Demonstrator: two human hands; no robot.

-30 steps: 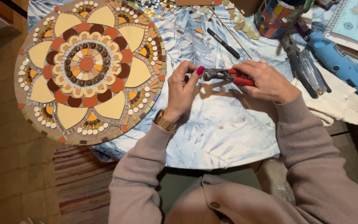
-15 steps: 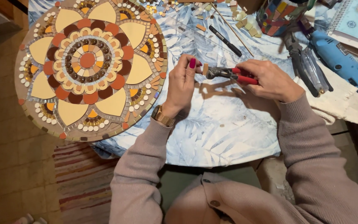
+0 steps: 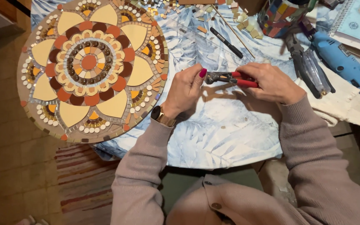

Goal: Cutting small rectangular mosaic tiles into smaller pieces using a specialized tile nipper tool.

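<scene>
Right now 2 hands over the leaf-print cloth (image 3: 213,137): right hand (image 3: 271,83) clenched on 1 pair of red-handled metal nippers (image 3: 230,78), left hand (image 3: 186,89) pinching at their tip. 1 round mosaic disc (image 3: 90,68) w/ glossy petal tiles sits left.

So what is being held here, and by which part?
The right hand holds nippers by their red handles. The left hand has its fingers at the metal head; any piece there is too small to tell.

Long mauve-grey knitted sleeves cover both arms; the matching garment front has round buttons; a gold-cased wristwatch (image 3: 160,115) circles the left wrist; one fingernail (image 3: 203,73) is painted magenta.
</scene>
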